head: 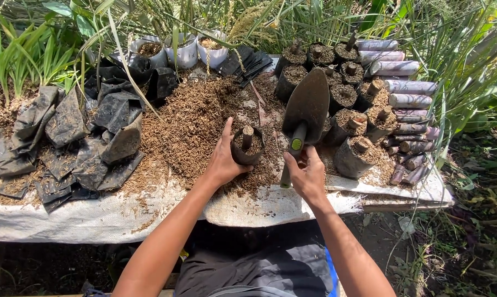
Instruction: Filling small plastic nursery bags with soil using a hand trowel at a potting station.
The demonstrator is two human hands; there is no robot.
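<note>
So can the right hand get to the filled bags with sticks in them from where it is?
Probably yes. The right hand holds the trowel, and the filled bags stand just beyond it on the same side, with nothing between. The trowel fills its fingers, though, so it could touch a bag but hardly pick one up.

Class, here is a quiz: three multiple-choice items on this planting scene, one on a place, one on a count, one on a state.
1. Where is the dark metal hand trowel?
A. In the right hand
B. On the ground
C. In a white pot

2. How many round white pots stand at the back?
A. One
B. Three
C. Six

3. The small black plastic grow bag at the left hand is:
A. Flat and empty
B. Upright, holding a cut stem
C. Tipped over

Answers: 1 A, its handle sits in that hand's grip; 2 B, three stand side by side; 3 B, a stem stub rises from it.
</note>
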